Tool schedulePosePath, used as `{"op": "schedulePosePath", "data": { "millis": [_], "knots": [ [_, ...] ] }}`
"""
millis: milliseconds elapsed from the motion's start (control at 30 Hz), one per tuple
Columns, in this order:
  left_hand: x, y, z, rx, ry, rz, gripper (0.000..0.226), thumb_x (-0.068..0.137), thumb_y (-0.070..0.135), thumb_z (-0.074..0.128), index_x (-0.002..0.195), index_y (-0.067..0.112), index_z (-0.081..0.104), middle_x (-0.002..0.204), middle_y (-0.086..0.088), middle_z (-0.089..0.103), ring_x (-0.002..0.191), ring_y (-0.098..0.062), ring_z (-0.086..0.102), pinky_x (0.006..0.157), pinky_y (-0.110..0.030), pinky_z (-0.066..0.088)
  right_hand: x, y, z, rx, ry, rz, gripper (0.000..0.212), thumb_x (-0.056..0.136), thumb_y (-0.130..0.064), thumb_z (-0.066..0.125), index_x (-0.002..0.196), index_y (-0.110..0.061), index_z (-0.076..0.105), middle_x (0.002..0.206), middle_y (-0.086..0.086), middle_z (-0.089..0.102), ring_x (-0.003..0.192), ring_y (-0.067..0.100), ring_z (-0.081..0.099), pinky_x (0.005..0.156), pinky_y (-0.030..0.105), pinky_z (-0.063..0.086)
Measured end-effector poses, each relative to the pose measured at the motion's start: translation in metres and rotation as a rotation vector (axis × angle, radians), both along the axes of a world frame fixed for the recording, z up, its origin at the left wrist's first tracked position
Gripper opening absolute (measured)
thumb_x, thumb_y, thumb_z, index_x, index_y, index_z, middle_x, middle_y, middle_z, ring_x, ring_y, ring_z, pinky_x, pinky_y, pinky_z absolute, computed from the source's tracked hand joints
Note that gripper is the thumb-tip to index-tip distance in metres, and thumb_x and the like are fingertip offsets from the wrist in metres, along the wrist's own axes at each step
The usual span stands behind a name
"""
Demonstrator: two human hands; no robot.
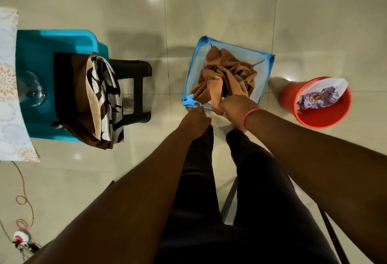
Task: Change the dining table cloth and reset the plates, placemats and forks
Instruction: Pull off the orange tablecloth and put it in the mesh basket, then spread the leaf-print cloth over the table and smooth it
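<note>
Over the basket (264, 79) your right hand (232, 104) grips the brown cloth (226, 71), left hand (198, 117) pinches its handle (191, 101); loose folds may spill out.

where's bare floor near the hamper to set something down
Bare tile lies between the black stool and the blue mesh hamper, and beyond the hamper. It is tighter between the hamper and the red bucket, and crowded at its near edge, where both hands and legs are.

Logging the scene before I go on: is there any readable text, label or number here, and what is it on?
None can be read.
Purple wrapper in the red bucket: some white print, too blurred to read.
Brown cloth, blue mesh basket, patterned folded cloth: no text visible.
</note>
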State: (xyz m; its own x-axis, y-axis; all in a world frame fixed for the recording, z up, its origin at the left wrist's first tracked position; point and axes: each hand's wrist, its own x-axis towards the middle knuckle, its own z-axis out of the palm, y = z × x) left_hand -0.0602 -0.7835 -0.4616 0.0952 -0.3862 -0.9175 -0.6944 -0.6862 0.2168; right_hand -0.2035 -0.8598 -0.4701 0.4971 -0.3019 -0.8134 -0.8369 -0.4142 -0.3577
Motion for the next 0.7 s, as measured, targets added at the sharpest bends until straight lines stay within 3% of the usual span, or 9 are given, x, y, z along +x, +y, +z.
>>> {"op": "schedulePosePath", "data": {
  "millis": [67, 200, 267, 333, 433, 533, 700],
  "knots": [
    [-0.002, -0.001, 0.002, 0.018, 0.014, -0.026, 0.039, 0.103, 0.023, 0.047, 0.134, -0.001, 0.048, 0.131, -0.018, 0.057, 0.119, -0.032, 0.056, 0.104, -0.039, 0.046, -0.008, -0.009, 0.007, -0.002, -0.028, -0.066, 0.025, 0.094, -0.015, 0.057, 0.117, -0.009, 0.064, 0.118, 0.014, 0.063, 0.111, 0.033, 0.060, 0.087, 0.032, 0.046],
    [-0.007, -0.002, 0.001, 0.002, 0.008, -0.021, 0.040, 0.102, 0.026, 0.047, 0.135, 0.004, 0.047, 0.135, -0.019, 0.055, 0.118, -0.031, 0.056, 0.102, -0.036, 0.044, -0.023, -0.034, 0.026, -0.174, -0.288, -0.799, 0.022, 0.092, -0.017, 0.056, 0.110, -0.011, 0.067, 0.118, 0.011, 0.066, 0.110, 0.029, 0.060, 0.093, 0.032, 0.048],
    [-0.009, -0.003, 0.007, 0.031, 0.016, 0.021, 0.045, 0.101, 0.028, 0.050, 0.140, 0.006, 0.046, 0.141, -0.016, 0.051, 0.127, -0.033, 0.051, 0.107, -0.039, 0.041, -0.028, -0.040, 0.033, -0.124, -0.294, -1.012, 0.032, 0.094, -0.009, 0.053, 0.124, -0.017, 0.060, 0.129, 0.006, 0.061, 0.118, 0.023, 0.057, 0.098, 0.027, 0.044],
    [-0.008, -0.003, 0.015, 0.027, 0.012, 0.028, 0.050, 0.100, 0.030, 0.051, 0.145, 0.008, 0.044, 0.145, -0.014, 0.048, 0.131, -0.032, 0.048, 0.108, -0.039, 0.038, -0.032, -0.032, 0.037, -0.030, -0.257, -0.969, 0.047, 0.096, -0.008, 0.051, 0.141, -0.019, 0.046, 0.138, 0.006, 0.054, 0.124, 0.023, 0.053, 0.099, 0.028, 0.042],
    [-0.011, -0.002, 0.016, -0.021, 0.009, -0.023, 0.052, 0.099, 0.038, 0.047, 0.145, 0.014, 0.041, 0.144, -0.012, 0.049, 0.122, -0.027, 0.054, 0.101, -0.035, 0.045, -0.034, -0.012, 0.041, -0.001, -0.200, -0.876, 0.054, 0.097, -0.010, 0.053, 0.148, -0.018, 0.038, 0.141, 0.010, 0.051, 0.125, 0.029, 0.053, 0.098, 0.030, 0.042],
    [-0.014, -0.004, 0.035, -0.032, 0.027, 0.040, 0.047, 0.098, 0.037, 0.049, 0.138, 0.014, 0.048, 0.136, -0.012, 0.054, 0.115, -0.026, 0.057, 0.093, -0.030, 0.043, -0.042, 0.011, 0.055, 0.036, -0.159, -0.805, 0.048, 0.096, -0.014, 0.055, 0.144, -0.014, 0.044, 0.141, 0.013, 0.053, 0.127, 0.031, 0.051, 0.102, 0.032, 0.039],
    [0.001, 0.004, 0.095, -0.113, 0.038, 0.190, 0.037, 0.093, 0.020, 0.059, 0.129, 0.010, 0.059, 0.135, -0.011, 0.058, 0.128, -0.027, 0.053, 0.102, -0.026, 0.039, -0.057, 0.046, 0.085, 0.088, -0.153, -0.717, 0.039, 0.094, -0.013, 0.060, 0.132, -0.010, 0.054, 0.132, 0.014, 0.058, 0.123, 0.033, 0.054, 0.099, 0.032, 0.040]
  ]
}}
